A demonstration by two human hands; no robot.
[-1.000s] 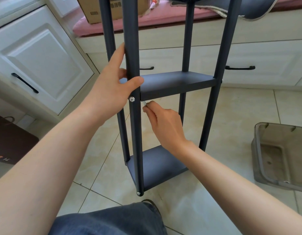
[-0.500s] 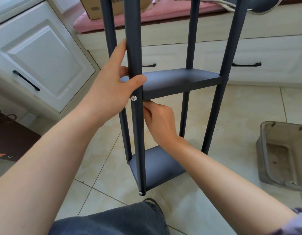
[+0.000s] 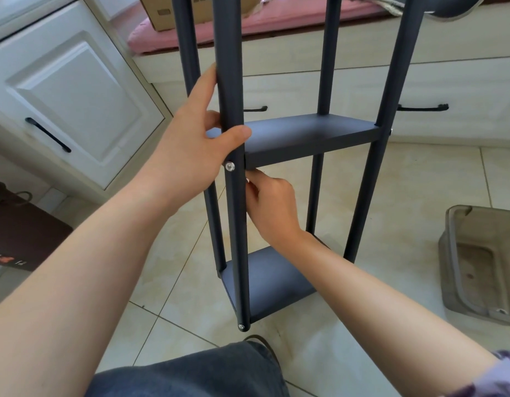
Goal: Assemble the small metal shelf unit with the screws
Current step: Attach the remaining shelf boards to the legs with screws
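The dark grey metal shelf unit stands on the tiled floor, with a middle shelf and a lower shelf. My left hand grips the front left post, thumb across it just above a silver screw. My right hand reaches under the middle shelf's near corner behind that post. Its curled fingers pinch a small pale part, mostly hidden. Another screw sits at the post's foot.
A grey plastic bin stands on the floor at the right. White cabinets with black handles run along the left and back. A dark bag lies at the left. My knee in jeans is just below the shelf.
My right hand has moved up and left, tucking its fingertips under the middle shelf's corner behind the post. My left hand keeps its grip on the post.
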